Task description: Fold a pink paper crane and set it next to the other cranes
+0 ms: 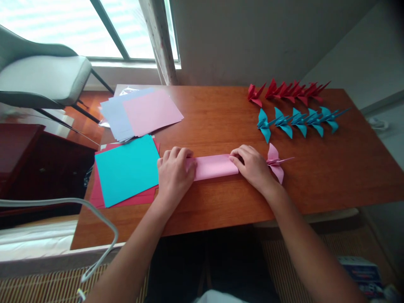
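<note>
A folded pink paper (214,166) lies as a long strip on the wooden table (221,113) near its front edge. My left hand (174,171) presses on the strip's left end with curled fingers. My right hand (252,166) pinches and presses the right end. Just right of that hand sits a finished pink origami crane (275,162).
A row of several red cranes (288,91) and a row of several teal cranes (299,120) line the far right. Teal sheet (126,170) over red sheets lies at left, pink and lavender sheets (142,111) behind. A grey chair (41,78) stands by the window.
</note>
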Demonstrator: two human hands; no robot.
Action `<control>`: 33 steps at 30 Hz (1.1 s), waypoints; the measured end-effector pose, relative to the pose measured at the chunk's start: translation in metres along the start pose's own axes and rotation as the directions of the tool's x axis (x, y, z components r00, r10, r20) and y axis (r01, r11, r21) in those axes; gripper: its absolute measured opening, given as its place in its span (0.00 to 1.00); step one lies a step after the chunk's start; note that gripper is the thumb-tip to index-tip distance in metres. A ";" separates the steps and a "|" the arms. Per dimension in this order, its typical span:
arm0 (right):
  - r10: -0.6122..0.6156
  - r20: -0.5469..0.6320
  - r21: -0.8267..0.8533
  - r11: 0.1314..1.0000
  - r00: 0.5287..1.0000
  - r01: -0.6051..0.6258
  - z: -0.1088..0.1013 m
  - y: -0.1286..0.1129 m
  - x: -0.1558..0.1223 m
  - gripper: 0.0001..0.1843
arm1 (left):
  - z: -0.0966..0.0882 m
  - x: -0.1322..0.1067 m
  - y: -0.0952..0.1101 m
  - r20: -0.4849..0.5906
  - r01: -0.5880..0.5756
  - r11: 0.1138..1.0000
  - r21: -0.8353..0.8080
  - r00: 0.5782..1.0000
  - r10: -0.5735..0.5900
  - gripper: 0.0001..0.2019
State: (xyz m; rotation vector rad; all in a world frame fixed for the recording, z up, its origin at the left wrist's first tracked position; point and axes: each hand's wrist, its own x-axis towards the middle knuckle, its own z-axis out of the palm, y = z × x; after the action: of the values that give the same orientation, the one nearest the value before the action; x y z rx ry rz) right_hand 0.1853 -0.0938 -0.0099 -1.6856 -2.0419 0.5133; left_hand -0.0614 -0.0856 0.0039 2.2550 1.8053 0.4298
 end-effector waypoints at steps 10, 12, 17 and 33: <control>-0.094 0.088 -0.001 0.996 0.992 0.094 -0.011 -0.003 0.011 0.05 | -0.015 0.020 0.005 0.213 -0.370 0.929 0.001 0.908 0.362 0.16; -0.165 0.148 -0.008 0.986 0.975 0.168 -0.014 -0.005 0.015 0.09 | -0.015 0.024 0.003 0.264 -0.429 0.902 -0.043 0.866 0.424 0.16; -0.278 0.292 0.012 0.958 0.915 0.288 -0.018 -0.011 0.026 0.13 | -0.014 0.028 0.001 0.316 -0.495 0.865 -0.081 0.811 0.493 0.15; 0.135 0.100 -0.446 0.892 0.986 -0.077 0.010 -0.079 -0.003 0.13 | 0.000 -0.003 0.036 0.166 -0.312 0.939 0.143 0.943 0.288 0.09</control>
State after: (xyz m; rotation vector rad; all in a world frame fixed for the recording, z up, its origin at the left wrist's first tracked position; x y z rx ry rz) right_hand 0.1159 -0.1116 0.0246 -2.0801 -2.2955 0.2001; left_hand -0.0291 -0.0967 0.0159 2.6165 1.4804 0.1629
